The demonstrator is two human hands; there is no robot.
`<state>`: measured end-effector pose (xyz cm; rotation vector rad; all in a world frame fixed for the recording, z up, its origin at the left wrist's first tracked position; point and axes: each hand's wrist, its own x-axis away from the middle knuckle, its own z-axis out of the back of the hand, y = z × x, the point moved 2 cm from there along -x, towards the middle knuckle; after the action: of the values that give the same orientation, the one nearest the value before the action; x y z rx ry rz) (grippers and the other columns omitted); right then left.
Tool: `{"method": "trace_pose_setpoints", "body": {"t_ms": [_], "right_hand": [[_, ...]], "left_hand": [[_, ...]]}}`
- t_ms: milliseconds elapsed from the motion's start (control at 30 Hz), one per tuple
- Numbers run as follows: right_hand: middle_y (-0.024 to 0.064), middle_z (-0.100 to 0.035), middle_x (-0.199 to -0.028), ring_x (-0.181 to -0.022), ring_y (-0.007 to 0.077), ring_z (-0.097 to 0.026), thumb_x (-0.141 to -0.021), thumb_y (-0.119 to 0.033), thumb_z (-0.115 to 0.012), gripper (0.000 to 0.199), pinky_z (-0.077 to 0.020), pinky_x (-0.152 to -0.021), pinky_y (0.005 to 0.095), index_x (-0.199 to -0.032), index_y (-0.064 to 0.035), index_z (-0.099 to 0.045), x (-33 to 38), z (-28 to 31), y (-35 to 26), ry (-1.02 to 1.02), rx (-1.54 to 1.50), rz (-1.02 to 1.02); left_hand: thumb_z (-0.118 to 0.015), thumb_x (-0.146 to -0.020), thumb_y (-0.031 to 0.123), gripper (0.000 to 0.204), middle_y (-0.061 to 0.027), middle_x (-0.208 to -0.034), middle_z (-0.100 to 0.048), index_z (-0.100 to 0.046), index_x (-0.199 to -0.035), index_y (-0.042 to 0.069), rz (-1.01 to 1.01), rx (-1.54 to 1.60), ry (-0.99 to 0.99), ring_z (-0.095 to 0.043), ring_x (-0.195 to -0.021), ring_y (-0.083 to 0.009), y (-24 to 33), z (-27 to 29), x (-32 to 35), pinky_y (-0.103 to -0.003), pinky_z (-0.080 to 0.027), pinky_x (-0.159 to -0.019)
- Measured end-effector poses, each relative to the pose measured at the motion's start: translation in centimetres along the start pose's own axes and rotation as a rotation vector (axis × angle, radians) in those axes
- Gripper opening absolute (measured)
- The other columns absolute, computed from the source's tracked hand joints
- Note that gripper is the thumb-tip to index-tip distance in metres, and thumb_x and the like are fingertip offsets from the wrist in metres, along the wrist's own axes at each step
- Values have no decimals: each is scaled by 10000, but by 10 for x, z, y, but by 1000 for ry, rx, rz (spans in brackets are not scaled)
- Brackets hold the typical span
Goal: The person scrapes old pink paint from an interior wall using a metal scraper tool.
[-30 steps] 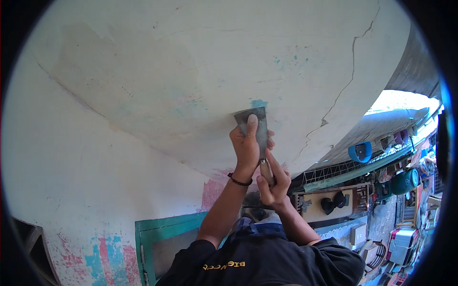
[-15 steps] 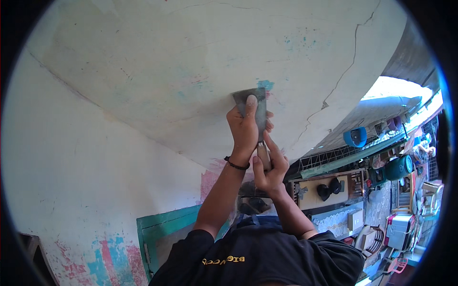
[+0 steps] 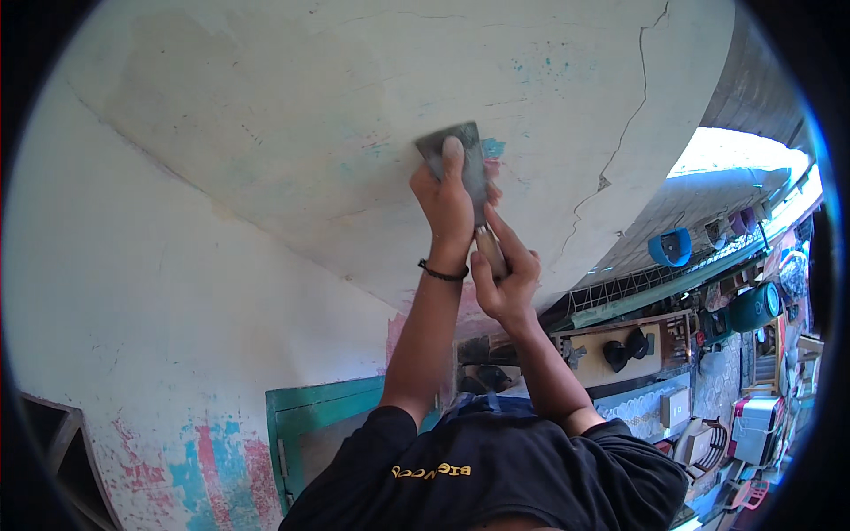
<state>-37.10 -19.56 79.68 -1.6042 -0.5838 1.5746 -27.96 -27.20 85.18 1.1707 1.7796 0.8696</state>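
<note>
A putty knife (image 3: pixel 469 164) with a wide metal blade and a pale wooden handle lies against the whitish wall (image 3: pixel 354 115). My left hand (image 3: pixel 449 211) grips the blade, its thumb along the near face and fingertips showing past the right edge. Lower down, my right hand (image 3: pixel 512 281) closes round the handle, its index finger stretched up along it. Just right of the blade is a blue and pink paint patch (image 3: pixel 493 149). A dark beaded bracelet (image 3: pixel 443 271) circles my left wrist.
A long crack (image 3: pixel 639 97) runs down the wall on the right. A green frame (image 3: pixel 292 403) stands below left, near flaking pink and blue paint (image 3: pixel 208 460). To the right are a table (image 3: pixel 593 363) with dark objects, a blue container (image 3: pixel 670 248), a green barrel (image 3: pixel 753 308) and chairs.
Both hands and the putty knife have moved up and slightly left along the wall, past the blue patch. The blade leans further left. The whole view has shifted a little.
</note>
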Motion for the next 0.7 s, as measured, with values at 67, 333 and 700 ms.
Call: {"method": "trace_pose_setpoints", "body": {"t_ms": [67,333,700], "right_hand": [[197,-749,-1008,-729,168,-726,-808,-49,-633,557,-549,-698,278,-1352,58,-587,2,3,-4,-18,0,-38],[224,-746,-1033,-847,241,-761,-768,-29,-625,542,-561,-784,297,-1302,67,-627,1,10,-5,9,-10,-52],[204,-749,-915,-674,174,-743,-788,-15,-632,547,-560,-630,260,-1326,81,-602,12,4,10,40,-16,14]], "left_hand": [[-590,-1026,397,433,-110,-656,-646,-646,-950,-25,-3,-31,23,-591,-453,-165,10,-7,-5,-287,-460,-402],[-585,-1006,471,490,-87,-617,-607,-602,-843,9,30,-89,64,-564,-444,-151,-4,-6,2,-286,-438,-402],[-599,-1011,417,437,-119,-631,-633,-612,-886,-2,35,-67,18,-580,-446,-165,-6,-5,1,-286,-450,-400]]}}
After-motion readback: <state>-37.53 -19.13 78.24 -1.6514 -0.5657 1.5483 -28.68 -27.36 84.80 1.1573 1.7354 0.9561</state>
